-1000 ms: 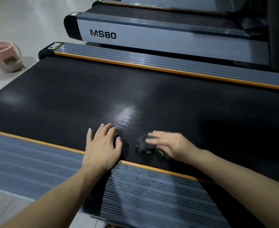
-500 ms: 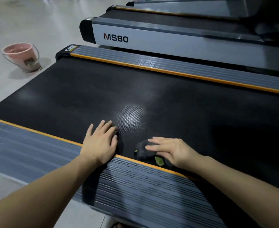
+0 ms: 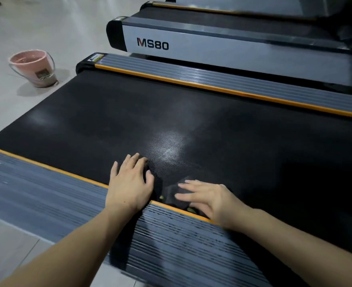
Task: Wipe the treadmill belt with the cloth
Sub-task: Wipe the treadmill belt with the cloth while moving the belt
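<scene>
The treadmill belt [image 3: 191, 121] is big, black and a bit shiny, and it fills most of the view. A grey side rail [image 3: 46, 195] with an orange edge runs along its near side, and another grey rail [image 3: 233, 81] runs along the far side. Behind that stands a second treadmill [image 3: 212, 48] with "MS80" on it; its right end is cut off and dark.

The left hand [image 3: 129, 185] lies flat on the near edge of the belt. Its fingers [image 3: 136, 160] are straight and a little spread, and it holds nothing. The heel of the hand sits over the orange edge.

The right hand [image 3: 208, 201] is just to the right of it. Its fingers are straight and point left, pressing down on the cloth [image 3: 171, 192]. They look a bit blurry.

The cloth is dark with small yellow-green bits. It sits on the belt by the near orange edge, between the two hands. It is hard to see against the black belt, and the right hand hides part of it.

A pink bucket [image 3: 34, 68] stands on the pale floor [image 3: 26, 27], far left.
</scene>
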The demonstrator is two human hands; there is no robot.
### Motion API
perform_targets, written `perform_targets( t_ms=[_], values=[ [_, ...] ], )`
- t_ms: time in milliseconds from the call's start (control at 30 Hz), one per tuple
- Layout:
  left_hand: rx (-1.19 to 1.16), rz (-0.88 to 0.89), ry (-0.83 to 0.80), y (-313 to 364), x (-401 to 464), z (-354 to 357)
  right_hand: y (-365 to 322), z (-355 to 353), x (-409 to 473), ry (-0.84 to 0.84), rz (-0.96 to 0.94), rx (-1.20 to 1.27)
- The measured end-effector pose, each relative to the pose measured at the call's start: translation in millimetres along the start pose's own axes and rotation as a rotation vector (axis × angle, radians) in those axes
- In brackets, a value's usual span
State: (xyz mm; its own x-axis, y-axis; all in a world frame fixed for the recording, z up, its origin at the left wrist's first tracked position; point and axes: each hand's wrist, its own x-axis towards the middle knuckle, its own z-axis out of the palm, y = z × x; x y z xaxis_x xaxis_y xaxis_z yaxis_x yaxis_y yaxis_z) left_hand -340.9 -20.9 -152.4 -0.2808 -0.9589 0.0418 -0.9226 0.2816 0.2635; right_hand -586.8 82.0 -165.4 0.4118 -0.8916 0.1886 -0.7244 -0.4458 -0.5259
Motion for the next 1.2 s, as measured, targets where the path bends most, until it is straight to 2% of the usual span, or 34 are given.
perform_targets(
  t_ms=[100,167,233,267,300,333,400,533,633,700,800,900,967,1033,1200],
  values=[
    [-0.006,0.028,-0.006,0,0,0,13,-12,22,-0.034,-0.057,-0.041],
    [-0.006,0.043,-0.007,-1,2,-1,43,-17,52,0.039,-0.053,-0.136],
    [0.002,0.044,-0.004,-3,4,0,77,-27,88,0.214,0.120,-0.204],
    [0.005,0.045,-0.004,-4,3,0,88,-33,104,0.300,0.280,-0.199],
    [0.006,0.046,-0.006,-5,1,1,93,-37,116,0.337,0.447,-0.199],
    [0.002,0.051,-0.007,-5,1,1,93,-38,122,0.335,0.527,-0.234],
    [-0.012,0.068,-0.015,-5,2,1,79,-31,114,0.320,0.497,-0.253],
    [-0.018,0.074,-0.015,-1,4,1,21,-1,39,0.126,0.102,-0.064],
    [-0.022,0.082,-0.022,0,3,-1,8,5,25,0.076,0.019,-0.033],
    [-0.027,0.081,-0.028,0,5,-2,17,1,36,0.075,-0.011,-0.112],
    [-0.019,0.091,-0.039,1,8,-1,49,-7,65,0.122,0.080,-0.221],
    [-0.037,0.092,-0.043,0,6,-2,70,-27,102,0.279,0.398,-0.218],
    [-0.052,0.087,-0.051,1,6,-3,69,-30,117,0.283,0.554,-0.252],
    [-0.056,0.083,-0.055,1,7,-3,58,-25,113,0.241,0.549,-0.258],
    [-0.027,0.060,-0.084,3,4,-5,29,1,65,0.245,0.331,-0.079]
  ],
)
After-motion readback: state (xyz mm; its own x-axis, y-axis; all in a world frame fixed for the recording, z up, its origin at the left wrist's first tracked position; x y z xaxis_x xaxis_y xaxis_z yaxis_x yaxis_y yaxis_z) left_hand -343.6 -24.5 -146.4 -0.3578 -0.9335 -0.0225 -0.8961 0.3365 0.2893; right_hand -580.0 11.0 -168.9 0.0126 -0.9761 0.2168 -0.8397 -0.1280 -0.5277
